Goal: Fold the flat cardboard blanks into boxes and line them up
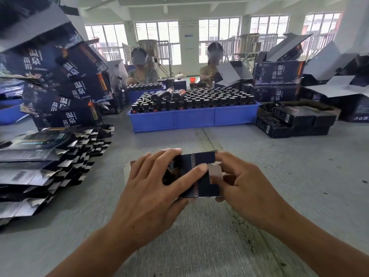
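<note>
A small dark blue cardboard box point(203, 183) with a thin patterned stripe is held over the grey table in front of me. My left hand point(151, 188) wraps its left side, thumb across the top face. My right hand point(245, 186) grips the right end, fingers on a pale grey end flap point(215, 170) that stands partly open. A thick heap of flat dark blanks point(46, 162) lies at the left. Folded small dark boxes point(293, 120) are stacked at the right.
A blue crate point(191, 118) full of dark bottles stands across the table. Large printed cartons point(65, 86) pile up at the back left and more cartons point(277, 80) at the back right. Two people sit working beyond the crate. The grey table point(199, 246) spreads below my hands.
</note>
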